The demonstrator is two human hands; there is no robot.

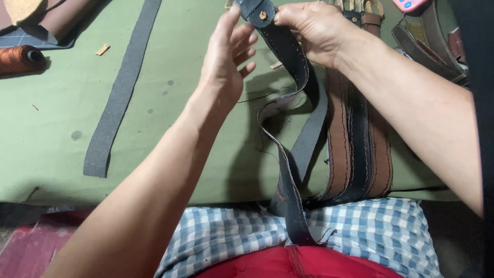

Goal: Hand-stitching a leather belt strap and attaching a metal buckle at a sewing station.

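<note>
My right hand grips the upper end of a dark leather belt with a small metal stud near its tip and light stitching along its edges. The belt curves down over the green table and hangs over my lap. My left hand is raised just left of the belt's end, fingers spread, thumb near the tip; it holds nothing that I can see.
Several brown and dark stitched belts lie side by side under my right arm. A long dark grey strip lies on the green table cover at the left. An orange-brown thread spool sits at the far left. More straps lie at the top right.
</note>
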